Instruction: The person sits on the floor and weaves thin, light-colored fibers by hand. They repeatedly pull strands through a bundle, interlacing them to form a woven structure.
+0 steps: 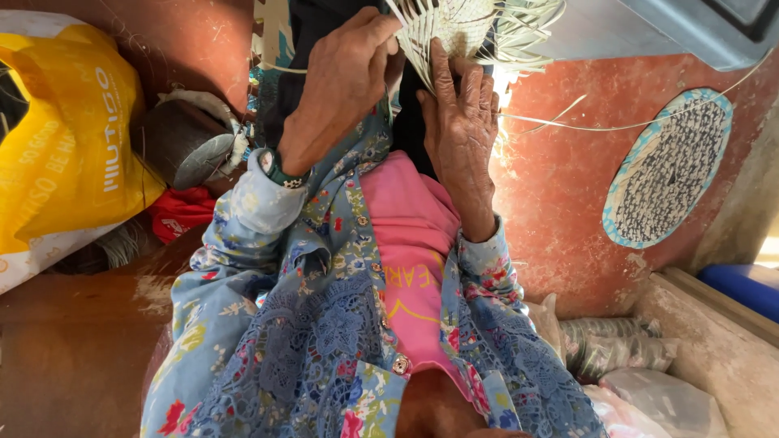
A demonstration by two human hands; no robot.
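Gripping pale woven strip piece point(454, 28): L hand point(341, 77) & R hand point(462, 122) fingers pinched shut on it.

Two hands point(345, 77) point(461, 122) — one woven piece point(450, 28) — one round mat point(667, 169)
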